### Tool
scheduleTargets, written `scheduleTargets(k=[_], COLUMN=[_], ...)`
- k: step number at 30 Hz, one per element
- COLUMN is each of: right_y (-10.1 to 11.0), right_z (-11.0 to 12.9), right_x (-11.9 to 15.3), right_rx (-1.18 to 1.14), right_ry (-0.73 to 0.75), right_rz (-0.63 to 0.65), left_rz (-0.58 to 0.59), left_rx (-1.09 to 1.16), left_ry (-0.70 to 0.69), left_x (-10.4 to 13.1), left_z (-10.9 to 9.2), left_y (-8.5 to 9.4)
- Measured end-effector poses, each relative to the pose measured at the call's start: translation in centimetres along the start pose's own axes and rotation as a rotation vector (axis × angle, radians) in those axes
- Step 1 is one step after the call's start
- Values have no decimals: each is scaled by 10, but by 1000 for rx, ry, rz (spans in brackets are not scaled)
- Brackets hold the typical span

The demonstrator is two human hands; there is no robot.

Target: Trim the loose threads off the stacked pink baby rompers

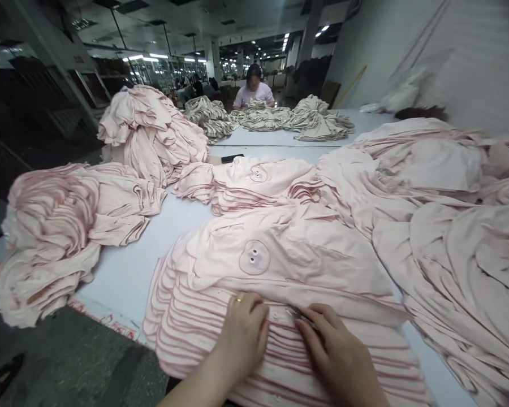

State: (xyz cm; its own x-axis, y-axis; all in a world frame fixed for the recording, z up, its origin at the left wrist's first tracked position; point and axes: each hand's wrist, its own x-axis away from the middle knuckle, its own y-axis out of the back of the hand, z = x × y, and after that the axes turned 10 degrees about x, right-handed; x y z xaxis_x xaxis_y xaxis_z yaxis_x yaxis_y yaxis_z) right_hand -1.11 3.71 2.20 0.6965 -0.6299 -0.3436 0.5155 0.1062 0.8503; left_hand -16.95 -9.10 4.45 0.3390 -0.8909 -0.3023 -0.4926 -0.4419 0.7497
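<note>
A stack of pale pink garments [280, 237] with darker pink edges lies fanned out before me. The top one carries a round patch [254, 258] with two button-like dots. Over the layered edges, my left hand [246, 328] is closed, its fingertips pinching the fabric of a pink garment; a yellow ring shows on one finger. To its right, my right hand [337, 345] is closed around small dark thread snips [299, 314], whose tip points left over the cloth. Small pale buttons [275, 315] show on the fabric between the hands. Part of the snips is hidden by my fingers.
More pink garment piles lie at the left [55, 226], back left [148, 130] and right [458, 254]. A dark phone-like object [232, 158] rests behind the middle pile [263, 181]. Across the table, a person [253, 93] sits behind greyish-green garments [263, 117].
</note>
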Motion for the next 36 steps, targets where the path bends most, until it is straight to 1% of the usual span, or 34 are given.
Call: scheduleTargets(k=[2, 5, 7, 9, 14, 18, 23, 28, 30, 32, 34, 36], right_y=[-3, -5, -5, -1, 12, 16, 15, 18, 20, 22, 24, 25], right_z=[-9, -16, -15, -10, 3, 12, 21, 23, 23, 21, 20, 20], right_x=[0, -2, -2, -2, -3, -3, -5, -12, -14, -14, -15, -15], right_rx=[-86, -216, -244, -249, -239, -126, 105, 184, 185, 182, 172, 160], right_ry=[-70, -107, -135, -158, -144, -112, 8, 102, 116, 123, 123, 123], right_rz=[-10, 11, 20, 40, 106, 114, 145, 204, 214, 220, 209, 184], left_rz=[10, -3, 2, -1, -50, -55, -51, -59, -82, -136, -180, -182], left_rx=[-28, -86, -89, -64, 75, 176, 215, 242, 229, 174, 93, 17], left_ry=[1, -30, -62, -85, -83, -84, -85, -104, -140, -192, -227, -227], left_x=[-6, -15, -18, -20, -24, -29, -29, -26, -23, -17, -10, -2], left_z=[-7, -10, -8, -4, 13, 23, 22, 17, 15, 16, 22, 31], left_y=[-14, -31, -37, -38, -31, -26, -22, -16, -9, 0, 11, 23])
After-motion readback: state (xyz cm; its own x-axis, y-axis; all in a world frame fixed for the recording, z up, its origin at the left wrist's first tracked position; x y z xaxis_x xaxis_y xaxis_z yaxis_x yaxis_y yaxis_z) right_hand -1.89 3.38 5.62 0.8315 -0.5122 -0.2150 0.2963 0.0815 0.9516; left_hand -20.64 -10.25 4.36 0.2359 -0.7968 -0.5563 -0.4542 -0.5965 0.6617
